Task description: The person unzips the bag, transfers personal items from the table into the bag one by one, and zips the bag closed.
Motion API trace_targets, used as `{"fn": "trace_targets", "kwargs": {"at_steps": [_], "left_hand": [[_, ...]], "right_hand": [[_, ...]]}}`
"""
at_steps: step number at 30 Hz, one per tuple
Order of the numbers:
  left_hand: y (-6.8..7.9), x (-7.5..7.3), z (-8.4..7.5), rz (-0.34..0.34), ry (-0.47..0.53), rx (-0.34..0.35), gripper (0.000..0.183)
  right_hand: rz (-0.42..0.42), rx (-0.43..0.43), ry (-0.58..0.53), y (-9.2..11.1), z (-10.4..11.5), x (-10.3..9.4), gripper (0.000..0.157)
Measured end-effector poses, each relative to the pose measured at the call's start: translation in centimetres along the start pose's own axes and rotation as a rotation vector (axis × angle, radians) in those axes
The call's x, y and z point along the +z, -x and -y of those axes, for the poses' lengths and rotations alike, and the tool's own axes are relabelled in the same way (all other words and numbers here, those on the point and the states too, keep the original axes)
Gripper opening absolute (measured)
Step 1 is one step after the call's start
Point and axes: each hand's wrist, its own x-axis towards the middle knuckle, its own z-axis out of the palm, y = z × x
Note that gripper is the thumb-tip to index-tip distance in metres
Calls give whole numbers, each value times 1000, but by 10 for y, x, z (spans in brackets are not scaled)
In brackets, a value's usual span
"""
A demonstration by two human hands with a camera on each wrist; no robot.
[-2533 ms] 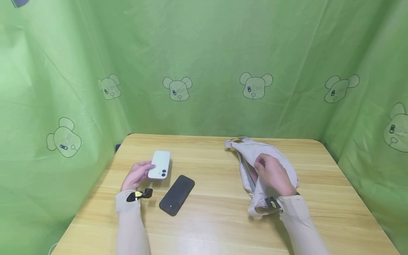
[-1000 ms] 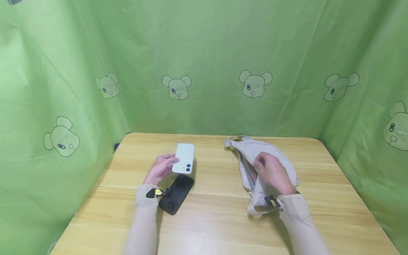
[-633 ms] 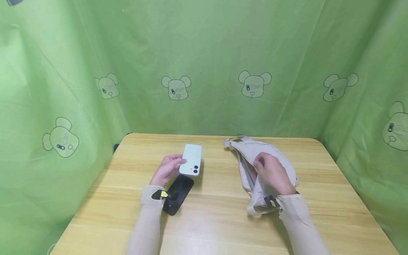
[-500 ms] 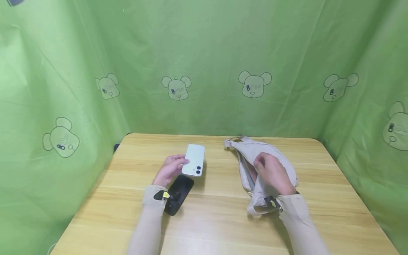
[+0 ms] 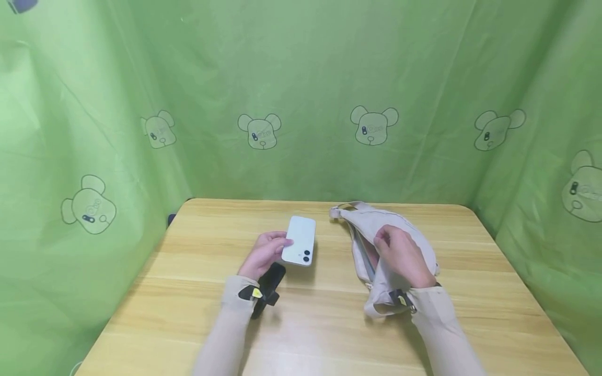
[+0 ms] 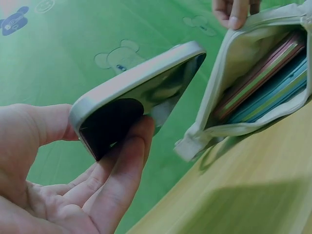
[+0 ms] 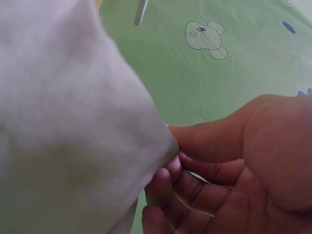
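My left hand (image 5: 266, 253) holds a white smartphone (image 5: 299, 241) above the table, thumb on its back and fingers beneath. The left wrist view shows the dark screen of the smartphone (image 6: 136, 90) facing down. At the right, my right hand (image 5: 402, 253) pinches the edge of a light grey waist bag (image 5: 418, 237). Its zipped mouth gapes toward the left. Inside the bag (image 6: 214, 87), a reddish item (image 6: 263, 73) and a teal item (image 6: 278, 92) stand side by side. The right wrist view has thumb and fingers gripping the fabric (image 7: 87, 117).
A black smartphone (image 5: 271, 279) lies on the wooden table (image 5: 320, 334), partly covered by my left wrist and its strap-mounted camera. The bag's strap (image 5: 376, 312) hangs toward the front. Green curtains (image 5: 301, 68) with bear faces enclose the back and sides.
My left hand has carried the white smartphone rightward, across the black smartphone and nearer the waist bag. My right hand keeps its pinch on the bag's edge, hardly moving.
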Motion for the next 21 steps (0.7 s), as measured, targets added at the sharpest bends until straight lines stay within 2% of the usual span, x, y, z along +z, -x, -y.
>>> {"fn": "trace_targets", "kwargs": {"at_steps": [10,18,21], "left_hand": [[-1,29,8,12,38,3,46],[-1,64,15,30,45,-48,48],[-4,77,17,35,55,-47,47]], "right_hand": [[9,9,-1,1,0,-1,11],[0,1,0,1,-2,-1,11],[-7,-4,-2,1,-2,-1,11]]}}
